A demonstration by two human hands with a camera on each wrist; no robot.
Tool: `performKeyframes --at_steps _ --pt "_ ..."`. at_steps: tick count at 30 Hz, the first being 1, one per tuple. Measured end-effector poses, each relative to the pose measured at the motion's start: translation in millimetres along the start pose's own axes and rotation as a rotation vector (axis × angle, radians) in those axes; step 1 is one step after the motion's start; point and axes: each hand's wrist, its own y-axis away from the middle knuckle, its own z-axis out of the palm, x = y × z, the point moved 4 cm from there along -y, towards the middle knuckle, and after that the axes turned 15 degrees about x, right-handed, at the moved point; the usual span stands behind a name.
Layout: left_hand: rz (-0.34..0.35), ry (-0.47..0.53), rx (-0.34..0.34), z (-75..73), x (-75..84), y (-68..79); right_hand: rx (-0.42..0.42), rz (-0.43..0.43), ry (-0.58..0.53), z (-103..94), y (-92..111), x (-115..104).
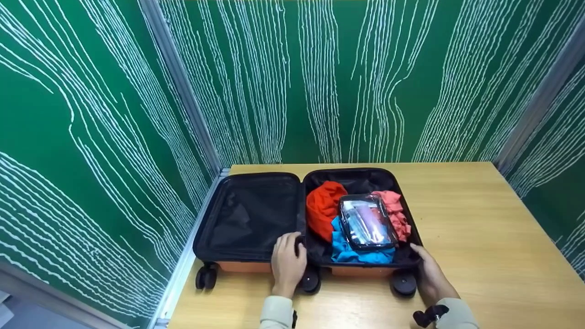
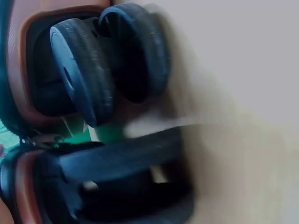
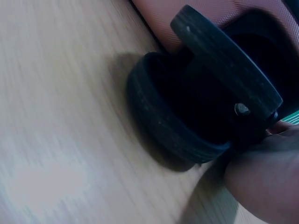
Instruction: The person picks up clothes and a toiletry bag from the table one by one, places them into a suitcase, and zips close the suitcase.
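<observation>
An open suitcase with an orange shell and black lining lies flat in the head view. Its right half holds red cloth, blue cloth, pink cloth and, on top, a clear pouch with black edging. My left hand grips the near rim beside the hinge line, fingers bent over the edge. At the near right corner, my right hand holds the rim, thumb on top; its other fingers are mostly hidden. Close to the hands are black wheels, also a wheel in the right wrist view.
The suitcase rests on a wooden table that extends to its right. Green panels with white wavy lines stand behind and at both sides, joined by grey metal posts. The suitcase's left half shows only black lining.
</observation>
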Motion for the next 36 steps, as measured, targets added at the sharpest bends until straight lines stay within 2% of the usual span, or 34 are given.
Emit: performKeyframes --at_steps 3,6,8,10,13,16,18,20,22,25,26,28,30,33,36 --pt "-0.072 0.141 0.164 -13.6 -10.9 4.7 0.022 -0.012 -0.002 0.1 0.5 1.3" --pt "-0.185 0.211 0.346 -28.0 -26.0 9.7 0.028 -0.004 -0.005 -0.2 1.5 2.0" --pt "-0.258 0.192 0.462 -37.3 -36.8 12.2 0.016 0.006 -0.014 0.1 1.3 2.3" --pt "-0.334 0.13 0.546 -45.8 -47.1 13.8 -0.008 0.015 -0.02 1.0 1.7 2.0" --pt "-0.473 0.017 0.623 -55.3 -61.7 15.9 -0.024 0.018 -0.013 0.9 1.3 2.4" --pt "-0.659 -0.061 0.647 -60.6 -74.7 18.8 -0.024 0.013 0.0 0.6 1.5 3.2" --pt "-0.803 -0.058 0.631 -60.8 -82.4 21.4 -0.012 0.011 -0.002 0.3 1.8 3.8" --pt "-0.968 -0.044 0.555 -58.5 -89.7 24.8 -0.006 0.009 -0.008 0.8 1.6 4.2" --pt "-1.124 -0.018 0.426 -54.1 -95.9 28.0 0.001 0.013 -0.011 1.4 1.4 4.8" --pt "-1.287 0.028 0.201 -48.3 -102.1 32.2 -0.001 0.011 -0.001 2.2 1.6 5.8" --pt "-1.313 0.043 0.14 -47.0 -103.4 33.1 -0.005 0.008 0.001 2.3 1.8 6.2" --pt "-1.363 0.196 0.052 -43.1 -104.4 35.0 -0.019 -0.003 0.009 2.9 2.6 6.8" --pt "-1.396 0.324 -0.003 -40.1 -104.9 37.3 -0.026 -0.016 0.009 2.9 2.8 7.7" --pt "-1.459 0.552 -0.035 -34.7 -105.5 39.5 -0.037 -0.025 0.01 3.2 2.6 8.2" --pt "-1.49 0.612 -0.051 -31.3 -107.5 40.4 -0.016 -0.031 0.011 3.0 2.0 8.1"
